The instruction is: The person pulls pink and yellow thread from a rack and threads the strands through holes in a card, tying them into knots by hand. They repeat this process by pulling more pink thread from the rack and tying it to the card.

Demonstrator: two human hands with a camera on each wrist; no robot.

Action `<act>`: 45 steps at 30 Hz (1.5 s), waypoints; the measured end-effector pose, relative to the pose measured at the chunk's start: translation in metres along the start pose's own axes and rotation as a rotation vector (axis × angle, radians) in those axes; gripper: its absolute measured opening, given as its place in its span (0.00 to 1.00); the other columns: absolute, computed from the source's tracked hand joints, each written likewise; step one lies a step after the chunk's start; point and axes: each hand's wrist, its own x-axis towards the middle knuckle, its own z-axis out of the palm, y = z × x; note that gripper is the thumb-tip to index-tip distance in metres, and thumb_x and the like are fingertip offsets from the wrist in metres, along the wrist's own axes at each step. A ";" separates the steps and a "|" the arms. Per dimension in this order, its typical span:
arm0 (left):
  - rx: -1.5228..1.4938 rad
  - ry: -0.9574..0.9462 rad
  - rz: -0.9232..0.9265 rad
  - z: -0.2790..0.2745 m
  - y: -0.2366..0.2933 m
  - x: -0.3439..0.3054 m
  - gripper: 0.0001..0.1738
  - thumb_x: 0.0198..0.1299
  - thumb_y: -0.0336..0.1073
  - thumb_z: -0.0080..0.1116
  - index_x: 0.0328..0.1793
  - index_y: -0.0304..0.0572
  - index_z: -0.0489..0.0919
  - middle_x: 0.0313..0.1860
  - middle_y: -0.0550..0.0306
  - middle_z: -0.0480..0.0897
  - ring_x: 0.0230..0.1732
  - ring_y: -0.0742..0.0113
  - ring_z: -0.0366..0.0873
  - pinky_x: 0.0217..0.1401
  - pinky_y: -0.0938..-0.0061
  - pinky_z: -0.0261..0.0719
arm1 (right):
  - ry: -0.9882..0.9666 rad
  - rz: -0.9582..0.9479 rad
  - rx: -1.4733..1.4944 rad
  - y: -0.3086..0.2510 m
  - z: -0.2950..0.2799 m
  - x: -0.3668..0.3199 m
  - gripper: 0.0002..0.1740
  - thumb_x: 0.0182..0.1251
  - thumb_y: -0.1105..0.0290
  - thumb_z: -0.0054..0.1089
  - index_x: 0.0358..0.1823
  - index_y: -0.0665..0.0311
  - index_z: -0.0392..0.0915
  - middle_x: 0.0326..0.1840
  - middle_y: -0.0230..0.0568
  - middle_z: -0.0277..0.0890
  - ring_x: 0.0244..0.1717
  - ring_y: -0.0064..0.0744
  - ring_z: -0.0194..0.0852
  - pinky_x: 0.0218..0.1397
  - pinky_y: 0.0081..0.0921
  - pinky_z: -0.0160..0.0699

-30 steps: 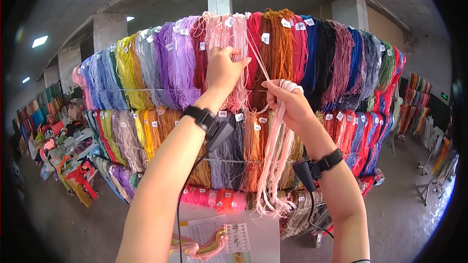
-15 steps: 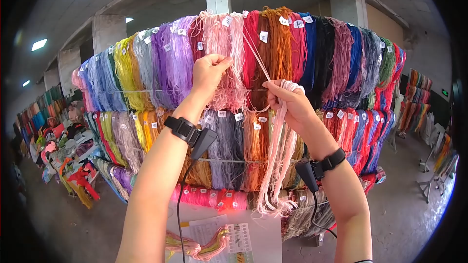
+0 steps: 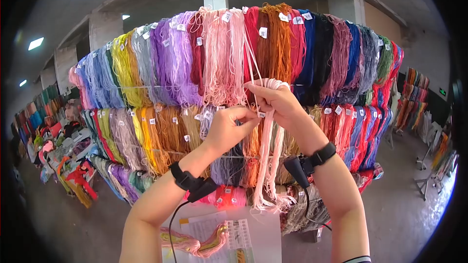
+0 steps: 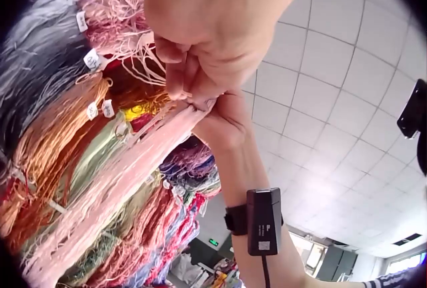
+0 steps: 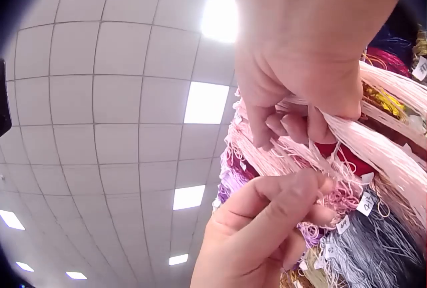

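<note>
My right hand point(image 3: 278, 102) grips a pale pink thread hank point(image 3: 265, 160), whose loop lies over the hand and whose tails hang down in front of the rack. Thin pink strands point(image 3: 250, 51) run taut from the top of the rack down to this hand. Just below and left of it, my left hand point(image 3: 231, 129) pinches a fine pink strand between thumb and forefinger. Both hands show close together in the right wrist view, the left hand point(image 5: 260, 224) under the right. Behind them a lighter pink bundle point(image 3: 222, 58) hangs on the upper bar.
Tagged thread bundles in many colours fill the tiered rack, such as purple point(image 3: 173, 63) and brown point(image 3: 275, 48) ones. Below, a white table point(image 3: 265, 234) bears a multicoloured hank point(image 3: 200, 246) and a punched card point(image 3: 238, 236). A cloth heap point(image 3: 63, 160) lies left.
My left hand has come down from in front of the hanging pink bundle to just beneath my right hand. The right hand, still gripping the pale pink hank, has shifted slightly left.
</note>
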 end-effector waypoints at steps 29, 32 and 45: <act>0.016 -0.181 -0.013 0.042 -0.036 -0.066 0.21 0.63 0.30 0.59 0.64 0.45 0.77 0.61 0.58 0.80 0.55 0.70 0.79 0.56 0.75 0.77 | 0.655 0.841 -0.714 0.093 -0.201 -0.501 0.10 0.65 0.61 0.59 0.36 0.60 0.78 0.33 0.31 0.73 0.37 0.25 0.71 0.44 0.30 0.72; -0.010 -0.473 0.183 0.114 -0.006 -0.137 0.37 0.57 0.33 0.65 0.75 0.51 0.67 0.76 0.51 0.64 0.75 0.58 0.62 0.74 0.66 0.63 | 0.508 0.791 -0.221 0.072 -0.112 -0.412 0.07 0.70 0.67 0.58 0.38 0.64 0.76 0.27 0.30 0.73 0.27 0.21 0.72 0.33 0.20 0.74; -0.779 -0.789 -0.618 0.141 -0.024 -0.252 0.10 0.65 0.39 0.63 0.36 0.41 0.79 0.25 0.75 0.71 0.28 0.85 0.65 0.31 0.83 0.63 | 0.072 1.055 -0.602 0.060 -0.048 -0.360 0.13 0.68 0.60 0.63 0.46 0.60 0.77 0.28 0.18 0.64 0.25 0.10 0.58 0.24 0.14 0.54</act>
